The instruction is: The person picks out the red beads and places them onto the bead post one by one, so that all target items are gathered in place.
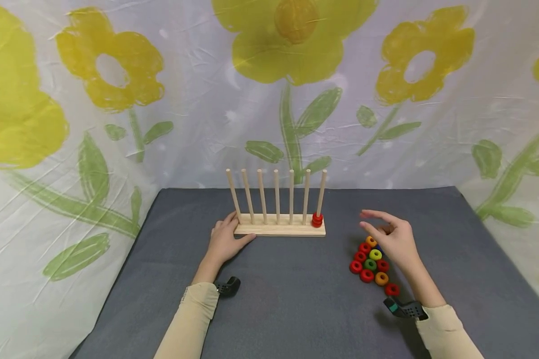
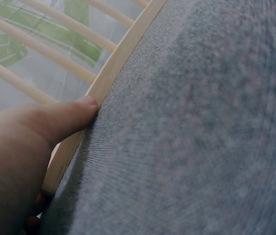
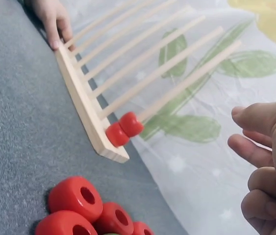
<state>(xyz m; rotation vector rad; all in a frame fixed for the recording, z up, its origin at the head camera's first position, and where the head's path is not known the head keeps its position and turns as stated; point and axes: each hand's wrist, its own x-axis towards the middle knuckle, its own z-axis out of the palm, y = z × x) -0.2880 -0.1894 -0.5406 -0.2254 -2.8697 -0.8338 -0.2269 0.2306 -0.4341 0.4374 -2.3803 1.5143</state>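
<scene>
The wooden rack (image 1: pixel 276 230) stands on the dark grey cloth (image 1: pixel 287 299), with its seven pegs (image 1: pixel 277 197) in one row pointing up. On the peg at the rack's right end there are two red beads (image 1: pixel 317 223), one above the other, and the lower one is down at the base. At the left end of the rack is the person's left hand (image 1: pixel 223 240); it grips the base, with the thumb laid on the front edge and the other fingers round the end. The right hand (image 1: pixel 397 239) is in the air to the right of the rack and holds nothing: its thumb and first finger are spread apart, while the other fingers are bent. Near this hand, to the right of the rack and nearer to the person, lie the loose beads (image 1: pixel 370 265) in a close group, many of them red, with orange, yellow, green and blue ones among them. Behind the rack hangs a pale curtain (image 1: pixel 193 99) with big yellow flowers and green leaves.
</scene>
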